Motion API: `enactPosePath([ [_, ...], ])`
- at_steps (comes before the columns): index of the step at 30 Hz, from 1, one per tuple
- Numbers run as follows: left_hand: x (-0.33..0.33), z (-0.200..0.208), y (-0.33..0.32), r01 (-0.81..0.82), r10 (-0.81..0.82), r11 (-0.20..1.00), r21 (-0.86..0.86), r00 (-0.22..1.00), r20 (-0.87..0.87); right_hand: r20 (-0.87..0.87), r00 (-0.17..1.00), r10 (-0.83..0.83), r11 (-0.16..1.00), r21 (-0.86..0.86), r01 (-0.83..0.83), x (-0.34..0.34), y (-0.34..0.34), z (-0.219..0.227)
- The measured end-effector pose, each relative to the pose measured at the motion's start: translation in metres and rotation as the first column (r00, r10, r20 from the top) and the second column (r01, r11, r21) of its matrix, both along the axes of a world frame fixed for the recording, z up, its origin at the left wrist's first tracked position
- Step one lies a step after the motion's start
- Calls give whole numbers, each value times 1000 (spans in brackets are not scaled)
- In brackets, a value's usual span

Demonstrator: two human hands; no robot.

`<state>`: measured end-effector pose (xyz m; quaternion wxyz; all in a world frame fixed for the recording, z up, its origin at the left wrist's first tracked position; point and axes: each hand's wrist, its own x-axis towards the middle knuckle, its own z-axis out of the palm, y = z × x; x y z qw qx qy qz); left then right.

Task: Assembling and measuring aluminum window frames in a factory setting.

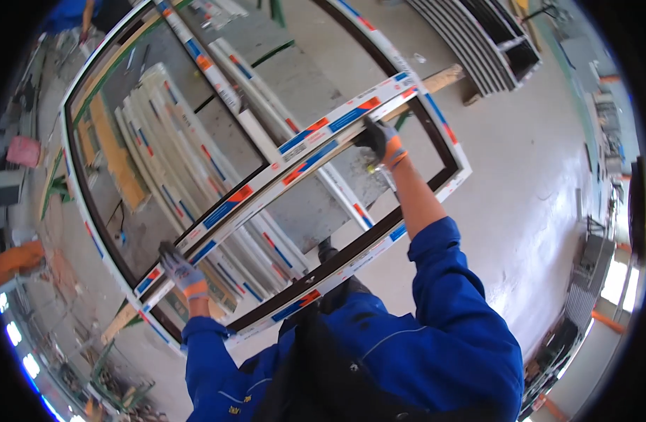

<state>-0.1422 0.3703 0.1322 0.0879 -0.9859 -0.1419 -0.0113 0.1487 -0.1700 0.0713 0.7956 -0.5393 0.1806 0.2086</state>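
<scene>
Blue work clothing (463, 309) with dark panels fills the lower middle of the frame, its sleeves rolled back from both forearms. Out of the sleeve at lower left comes the left hand (184, 272), in a grey glove with an orange cuff and dark fingertips; its fingers lie over the lower end of a long, straight white bar (292, 176) with orange and blue printed strips, and I cannot tell how tightly they close. Right of centre, near the bar's upper end, the right hand (383, 143), in a dark glove with an orange cuff, is folded narrow around it.

That bar runs slantwise across the middle, close beside a parallel crosspiece of the large rectangular white frame (316, 132) with dark brown inner edges. The frame spreads from lower centre to the top edge, its near side just ahead of the body.

Beneath it, left of centre, long whitish profiles (189, 141) lie side by side, with a tan flat board (112, 151) to their left. A black boot (328, 252) shows below centre. Farther out, a curved grey ribbed panel (463, 42) stands at upper right on the pale grey floor (520, 183), and a pink bundle (24, 151) sits at far left. Another person's arm (87, 17) reaches in at upper left.
</scene>
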Motion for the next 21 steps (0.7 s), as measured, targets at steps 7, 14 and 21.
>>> enactPosePath([
  [7, -8, 46, -17, -99, 87, 993, -59, 980, -179, -24, 999, 40, 999, 9, -40, 7, -3, -12],
  [14, 34, 23, -32, 47, -66, 982, -182, 993, -99, 60, 951, 304, 894, 326, -306, 73, -174, -69],
  [21, 22, 45, -47, 213, -222, 972, -99, 970, -97, 18, 992, 127, 904, 410, -123, 55, -150, -54],
])
